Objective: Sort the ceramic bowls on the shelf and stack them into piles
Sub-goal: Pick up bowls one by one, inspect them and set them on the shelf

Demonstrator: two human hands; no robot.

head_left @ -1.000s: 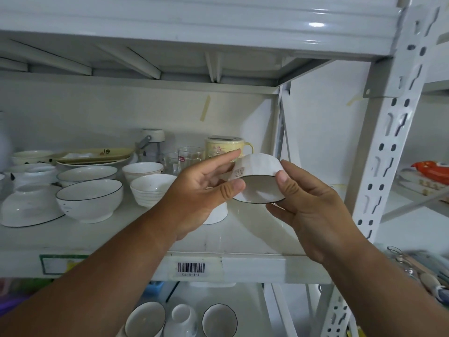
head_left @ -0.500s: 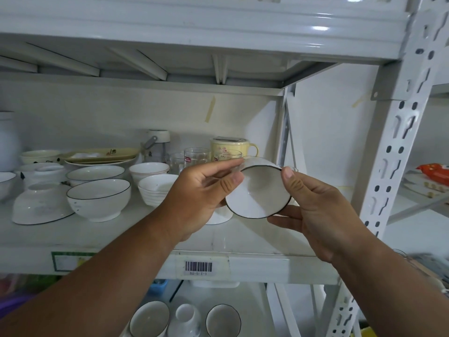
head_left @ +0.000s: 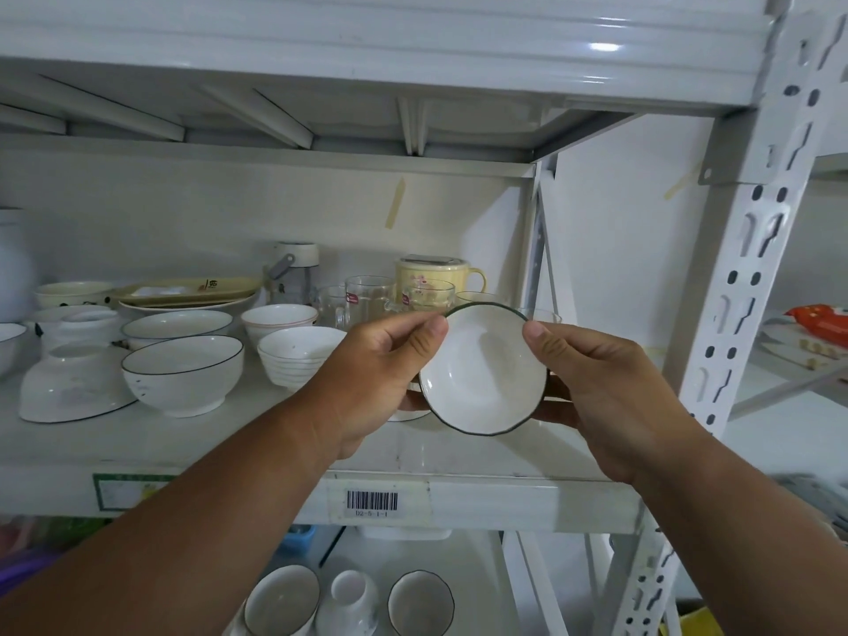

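Observation:
A small white bowl with a dark rim [head_left: 482, 369] is held in the air in front of the shelf [head_left: 482, 498], its inside tilted toward me. My left hand [head_left: 367, 374] pinches its left rim with the thumb on the edge. My right hand [head_left: 605, 383] pinches the right rim, fingers behind the bowl. On the shelf to the left stand a dark-rimmed white bowl [head_left: 183, 374], a stack of ribbed white bowls [head_left: 298, 355], a red-lined bowl [head_left: 280, 319] and an upside-down bowl [head_left: 73, 383].
Glass mugs [head_left: 367, 300] and a yellow lidded cup [head_left: 436, 273] stand at the back. Plates [head_left: 183, 300] are stacked at the back left. The white shelf upright [head_left: 743, 286] rises on the right. More bowls [head_left: 282, 603] sit on the lower shelf.
The bowl has been turned from showing its underside to showing its inside, and lowered slightly. Both hands kept hold of it.

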